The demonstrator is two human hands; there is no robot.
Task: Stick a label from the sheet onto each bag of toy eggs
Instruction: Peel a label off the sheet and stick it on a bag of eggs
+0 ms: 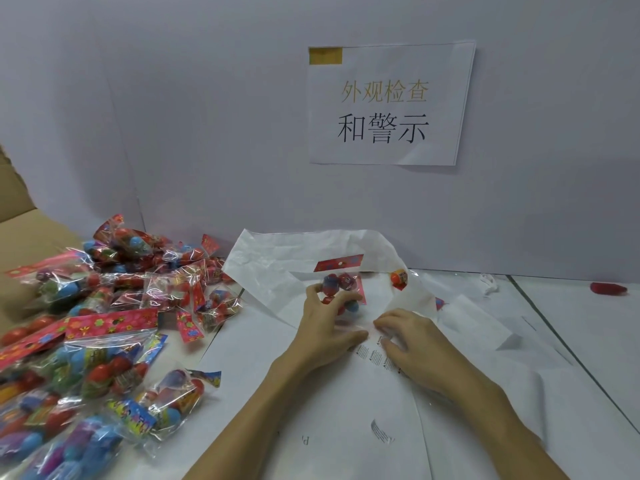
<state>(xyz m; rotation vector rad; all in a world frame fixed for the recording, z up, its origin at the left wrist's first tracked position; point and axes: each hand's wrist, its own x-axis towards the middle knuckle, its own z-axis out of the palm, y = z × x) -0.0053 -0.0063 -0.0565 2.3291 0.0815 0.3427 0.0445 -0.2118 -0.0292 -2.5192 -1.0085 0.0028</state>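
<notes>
Bag pile (104, 323) crowding left side

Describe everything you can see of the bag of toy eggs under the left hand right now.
The small clear plastic bag of toy eggs has a red flower-printed header card with a hang hole across its top. Red, blue and purplish eggs show through the film. It lies on the crumpled white paper sheet near the wall. The left hand holds its lower part with curled fingers; the right hand rests by its bottom edge, over small printed warning labels. No label on it is discernible.
</notes>
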